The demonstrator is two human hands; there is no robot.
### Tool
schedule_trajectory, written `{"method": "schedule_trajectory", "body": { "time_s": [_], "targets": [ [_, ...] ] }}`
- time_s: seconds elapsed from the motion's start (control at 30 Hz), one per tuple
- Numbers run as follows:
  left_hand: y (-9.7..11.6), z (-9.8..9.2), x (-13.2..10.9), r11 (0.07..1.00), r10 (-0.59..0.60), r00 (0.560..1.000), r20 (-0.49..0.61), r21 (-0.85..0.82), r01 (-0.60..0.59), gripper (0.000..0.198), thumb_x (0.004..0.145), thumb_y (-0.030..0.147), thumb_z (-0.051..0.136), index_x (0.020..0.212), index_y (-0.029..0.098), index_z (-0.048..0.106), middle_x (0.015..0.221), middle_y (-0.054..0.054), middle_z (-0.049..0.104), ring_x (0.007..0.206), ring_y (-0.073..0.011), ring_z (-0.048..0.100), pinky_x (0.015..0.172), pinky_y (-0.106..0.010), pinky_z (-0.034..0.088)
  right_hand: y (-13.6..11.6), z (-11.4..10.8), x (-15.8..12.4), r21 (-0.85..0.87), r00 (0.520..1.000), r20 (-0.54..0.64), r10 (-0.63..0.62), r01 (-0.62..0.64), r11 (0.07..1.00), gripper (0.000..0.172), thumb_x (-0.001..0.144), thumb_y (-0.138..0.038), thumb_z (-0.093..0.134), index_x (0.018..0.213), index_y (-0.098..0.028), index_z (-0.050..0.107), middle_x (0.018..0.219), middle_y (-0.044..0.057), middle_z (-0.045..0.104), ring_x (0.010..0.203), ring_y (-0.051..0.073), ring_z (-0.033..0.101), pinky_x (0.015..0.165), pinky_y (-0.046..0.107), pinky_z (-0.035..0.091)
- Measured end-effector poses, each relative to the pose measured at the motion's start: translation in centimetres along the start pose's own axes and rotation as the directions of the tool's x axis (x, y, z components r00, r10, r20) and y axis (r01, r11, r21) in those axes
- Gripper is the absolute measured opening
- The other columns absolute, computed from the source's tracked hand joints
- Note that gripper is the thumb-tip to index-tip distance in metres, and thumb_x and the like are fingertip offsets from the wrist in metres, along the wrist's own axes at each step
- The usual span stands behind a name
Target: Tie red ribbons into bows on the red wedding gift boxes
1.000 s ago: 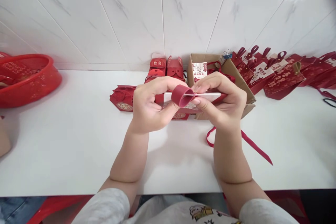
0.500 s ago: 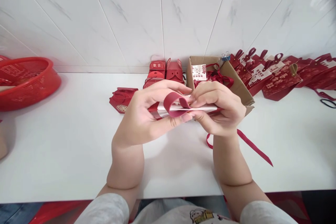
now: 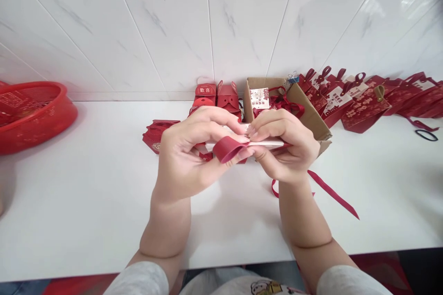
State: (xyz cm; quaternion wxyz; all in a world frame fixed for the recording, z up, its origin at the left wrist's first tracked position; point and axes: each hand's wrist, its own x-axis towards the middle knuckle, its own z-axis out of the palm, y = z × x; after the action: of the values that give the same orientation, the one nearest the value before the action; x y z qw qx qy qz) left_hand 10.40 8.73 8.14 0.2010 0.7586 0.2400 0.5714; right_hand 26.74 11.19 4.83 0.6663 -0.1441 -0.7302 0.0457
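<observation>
Both hands are closed around a small red gift box, mostly hidden by my fingers, with a white card edge (image 3: 272, 143) along its top. My left hand (image 3: 188, 156) pinches a red strap loop (image 3: 223, 147) between thumb and fingertips at the middle of that edge. My right hand (image 3: 290, 140) grips the right part of the box's top, thumb on the near side and fingers on the far side. The fingertips of the two hands meet at the centre. Behind my right wrist, a loose red ribbon (image 3: 334, 193) lies on the white table (image 3: 104, 221).
A cardboard box (image 3: 313, 113) holding red straps and a printed card stands behind my right hand. Several finished red gift boxes (image 3: 363, 108) line the wall at right, near scissors (image 3: 426, 135). Red boxes (image 3: 228, 94) stand at centre back. A red basket (image 3: 38, 115) sits at left.
My left fingers have closed down onto the strap, and its loop has flattened and tipped toward me. My right hand keeps nearly the same grip. The camera view has shifted slightly.
</observation>
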Motion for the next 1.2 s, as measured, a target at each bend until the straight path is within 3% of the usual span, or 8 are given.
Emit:
{"method": "schedule_trajectory", "body": {
  "time_s": [0.17, 0.27, 0.53, 0.63, 0.73, 0.8, 1.03, 1.2],
  "targets": [
    [0.2, -1.9, -0.5, 0.997, -0.071, 0.980, 0.184, -0.009, 0.074, 0.021, 0.076, 0.012, 0.071, 0.095, 0.021, 0.071, 0.089, -0.003, 0.071, 0.081, -0.0159, 0.066, 0.066, -0.025, 0.055, -0.5, -0.5, 0.2, 0.030, 0.995, 0.094, 0.015, -0.018, 0.999, 0.013, 0.075, -0.017, 0.073, 0.081, -0.017, 0.061, 0.071, 0.003, 0.063, 0.067, 0.017, 0.062, 0.057, 0.032, 0.055],
    [0.3, -2.3, -0.9, 0.993, -0.116, 0.984, 0.133, 0.001, 0.117, 0.021, 0.076, 0.012, 0.071, 0.094, 0.024, 0.071, 0.086, -0.001, 0.071, 0.078, -0.0165, 0.066, 0.064, -0.027, 0.056, -1.0, -0.6, 0.1, 0.038, 0.989, 0.140, 0.050, -0.055, 0.998, 0.015, 0.074, -0.013, 0.073, 0.083, -0.017, 0.062, 0.073, 0.004, 0.064, 0.070, 0.017, 0.063, 0.059, 0.031, 0.055],
    [0.7, -1.1, -1.1, 0.994, -0.064, 0.996, -0.063, 0.087, 0.070, 0.010, 0.078, 0.015, 0.071, 0.075, 0.024, 0.068, 0.074, 0.002, 0.069, 0.072, -0.0162, 0.066, 0.065, -0.031, 0.056, -2.0, -0.5, 0.0, -0.042, 0.962, 0.213, 0.170, -0.165, 0.985, 0.020, 0.074, -0.016, 0.076, 0.086, -0.018, 0.061, 0.078, 0.004, 0.065, 0.073, 0.016, 0.062, 0.063, 0.030, 0.054],
    [0.3, -1.0, -0.9, 0.991, 0.077, 0.995, -0.058, 0.114, -0.070, 0.014, 0.079, 0.010, 0.068, 0.080, 0.024, 0.068, 0.075, 0.002, 0.069, 0.070, -0.0152, 0.065, 0.062, -0.030, 0.055, -2.4, -0.3, 0.1, -0.039, 0.963, 0.196, 0.185, -0.181, 0.983, 0.018, 0.075, -0.016, 0.074, 0.086, -0.018, 0.061, 0.078, 0.003, 0.064, 0.071, 0.015, 0.061, 0.061, 0.029, 0.054],
    [-0.1, -1.2, -0.7, 0.953, 0.271, 0.963, -0.004, 0.141, -0.267, 0.015, 0.078, 0.010, 0.068, 0.085, 0.023, 0.069, 0.078, 0.000, 0.070, 0.069, -0.0158, 0.065, 0.059, -0.031, 0.054, -2.9, -0.3, 0.2, 0.005, 0.970, 0.178, 0.166, -0.170, 0.985, 0.018, 0.076, -0.013, 0.072, 0.091, -0.018, 0.063, 0.082, 0.005, 0.066, 0.076, 0.017, 0.063, 0.064, 0.030, 0.055],
    [-0.1, -1.3, -0.5, 0.929, 0.329, 0.944, 0.026, 0.171, -0.328, 0.015, 0.079, 0.011, 0.069, 0.087, 0.024, 0.069, 0.079, -0.001, 0.070, 0.069, -0.0159, 0.064, 0.059, -0.031, 0.054, -3.1, -0.2, 0.3, 0.039, 0.969, 0.184, 0.163, -0.173, 0.984, 0.021, 0.077, -0.011, 0.071, 0.095, -0.017, 0.064, 0.086, 0.006, 0.067, 0.079, 0.017, 0.064, 0.068, 0.030, 0.055],
    [0.1, -1.7, -0.3, 0.903, 0.334, 0.943, -0.016, 0.294, -0.314, 0.016, 0.078, 0.009, 0.068, 0.083, 0.024, 0.071, 0.079, -0.002, 0.057, 0.074, -0.0154, 0.058, 0.059, -0.031, 0.053, -3.6, 0.0, 0.4, 0.154, 0.911, 0.230, 0.343, -0.382, 0.911, 0.022, 0.074, -0.004, 0.071, 0.092, -0.017, 0.066, 0.084, 0.003, 0.068, 0.077, 0.014, 0.063, 0.069, 0.027, 0.054],
    [-0.3, -1.5, -0.6, 0.929, 0.281, 0.958, -0.049, 0.264, -0.259, 0.017, 0.075, 0.009, 0.071, 0.082, 0.025, 0.070, 0.080, -0.001, 0.052, 0.075, -0.0143, 0.059, 0.057, -0.028, 0.053, -4.1, -0.1, 0.4, 0.145, 0.880, 0.220, 0.420, -0.455, 0.878, 0.017, 0.074, -0.006, 0.072, 0.087, -0.017, 0.068, 0.077, 0.000, 0.066, 0.069, 0.011, 0.059, 0.062, 0.024, 0.050]
  ]
}}
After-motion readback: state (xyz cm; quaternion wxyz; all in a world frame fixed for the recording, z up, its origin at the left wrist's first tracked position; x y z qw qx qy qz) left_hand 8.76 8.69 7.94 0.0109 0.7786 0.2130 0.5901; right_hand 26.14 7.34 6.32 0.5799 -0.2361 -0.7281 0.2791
